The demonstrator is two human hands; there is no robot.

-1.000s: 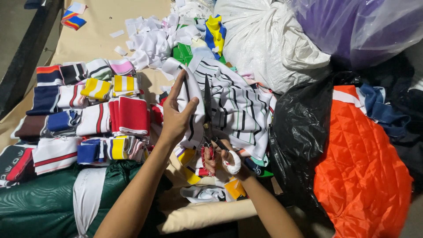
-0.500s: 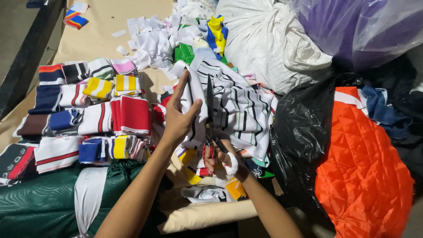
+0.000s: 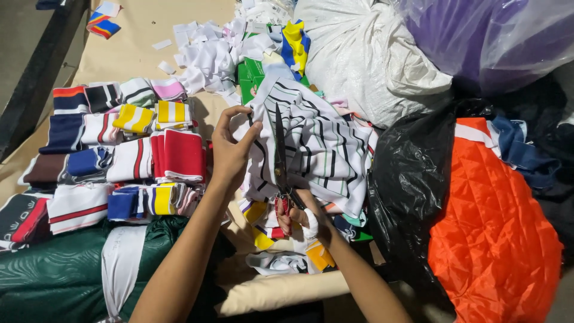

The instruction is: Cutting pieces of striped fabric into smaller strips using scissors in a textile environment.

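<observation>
Scissors [image 3: 280, 157] in right hand [image 3: 297, 216], cutting striped cloth [image 3: 323, 149].

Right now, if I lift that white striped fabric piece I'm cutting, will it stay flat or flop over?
Probably flop: the white striped fabric piece already drapes in soft folds over the pile. It looks thin, so likely light for its size. Where the left hand pinches its edge it bunches, so it would likely sag away from the scissors that the right hand holds unless kept taut.
</observation>
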